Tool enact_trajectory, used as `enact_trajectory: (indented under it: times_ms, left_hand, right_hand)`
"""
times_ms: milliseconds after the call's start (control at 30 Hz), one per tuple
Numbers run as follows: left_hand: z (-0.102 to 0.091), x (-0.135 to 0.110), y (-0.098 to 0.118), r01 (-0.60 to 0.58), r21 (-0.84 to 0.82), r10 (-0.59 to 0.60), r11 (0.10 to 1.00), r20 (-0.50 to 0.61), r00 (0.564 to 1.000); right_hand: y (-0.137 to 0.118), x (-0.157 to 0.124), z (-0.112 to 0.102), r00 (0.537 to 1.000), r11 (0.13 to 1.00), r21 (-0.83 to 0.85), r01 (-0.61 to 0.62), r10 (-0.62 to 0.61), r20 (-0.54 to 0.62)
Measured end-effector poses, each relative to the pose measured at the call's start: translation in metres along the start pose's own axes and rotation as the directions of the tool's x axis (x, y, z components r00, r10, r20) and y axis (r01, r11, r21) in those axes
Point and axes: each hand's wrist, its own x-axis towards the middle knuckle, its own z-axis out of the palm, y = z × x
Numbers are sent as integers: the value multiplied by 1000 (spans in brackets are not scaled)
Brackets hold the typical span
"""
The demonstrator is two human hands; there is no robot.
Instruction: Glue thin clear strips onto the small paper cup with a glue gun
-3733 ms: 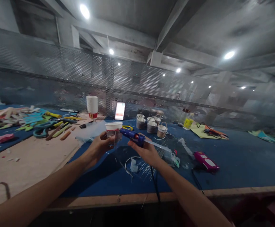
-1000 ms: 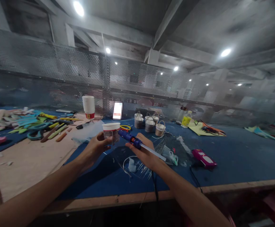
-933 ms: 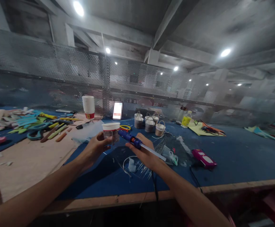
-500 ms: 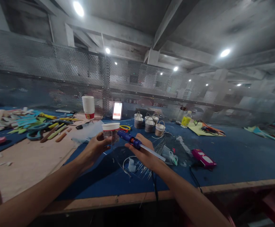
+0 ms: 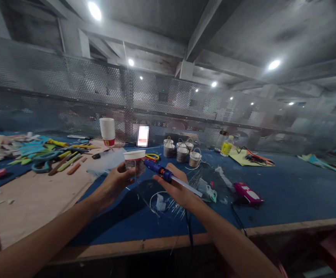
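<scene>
My left hand (image 5: 116,179) is closed around a paper cup (image 5: 134,155) with a white rim and a red band, its lower part wrapped in something greyish. In my right hand (image 5: 176,187) is a blue glue gun (image 5: 158,170), with a long pale glue stick (image 5: 186,187) sticking out of its back. The gun's tip is at the cup's right side; whether it touches cannot be made out. Beyond the hands stand several small wrapped cups with handles, one of them a wrapped cup (image 5: 195,158) in front. Behind the held cup lies a yellow-handled tool (image 5: 152,156).
A stack of paper cups (image 5: 107,132) and a lit screen (image 5: 142,136) stand at the back. Scissors (image 5: 42,164) and clay-like sticks lie left. Glue strands (image 5: 179,206) litter the blue mat. A magenta device (image 5: 248,193) and a yellow-labelled bottle (image 5: 227,146) are right.
The cup and glue gun are held almost unchanged. The whole view has shifted very slightly.
</scene>
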Motion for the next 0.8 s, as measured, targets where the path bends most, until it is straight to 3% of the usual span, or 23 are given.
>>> enact_trajectory:
  times_ms: [800]
  left_hand:
    - [-1, 2, 0, 20, 4, -20, 1000, -12, 1000]
  right_hand:
    - [9, 1, 6, 997, 992, 107, -62, 67, -44]
